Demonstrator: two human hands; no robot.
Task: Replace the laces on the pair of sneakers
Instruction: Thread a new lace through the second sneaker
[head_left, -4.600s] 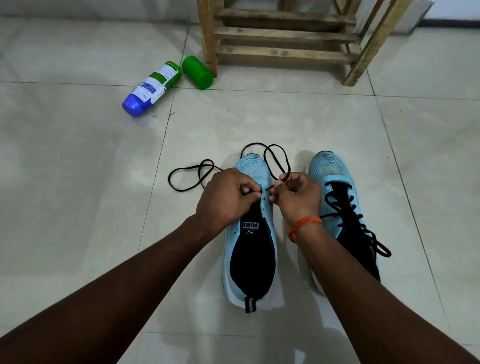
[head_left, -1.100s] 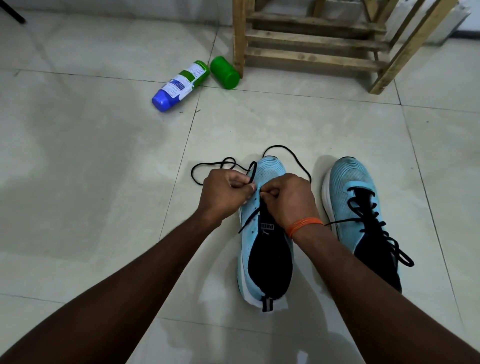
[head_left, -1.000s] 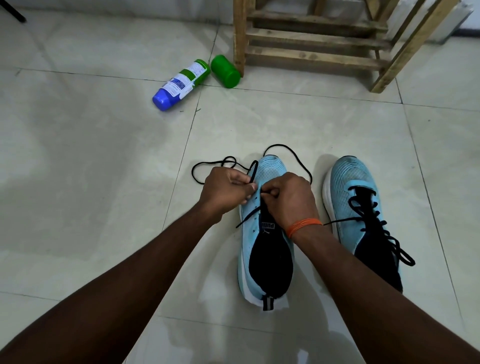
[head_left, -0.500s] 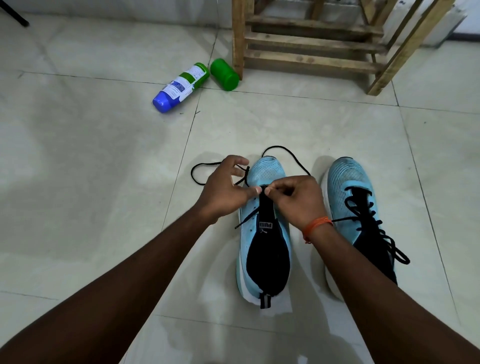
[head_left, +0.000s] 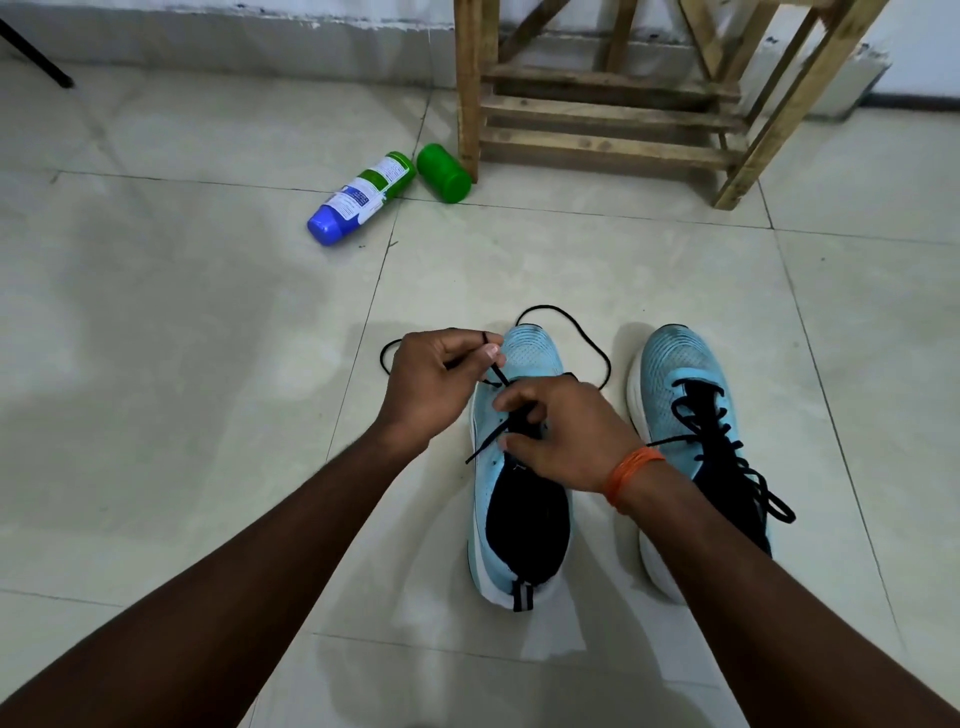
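Two light-blue sneakers stand side by side on the tiled floor. The left sneaker (head_left: 519, 499) has a black lace (head_left: 582, 332) threaded only near its toe, with loops trailing past the toe and to the left. My left hand (head_left: 436, 384) pinches a strand of this lace and holds it up beside the toe. Over the front eyelets, my right hand (head_left: 556, 431), with an orange band on the wrist, has its fingers curled on the tongue and lace. The right sneaker (head_left: 685, 415) is fully laced in black.
A blue-capped bottle (head_left: 358, 200) and a green cylinder (head_left: 443, 173) lie on the floor beyond the shoes. A wooden rack (head_left: 613, 109) stands at the back against the wall. A black rod (head_left: 36, 57) leans at the far left.
My left hand has drawn the lace strand up and to the left, away from the eyelets. My right hand has dropped onto the tongue. The view has tilted up slightly.
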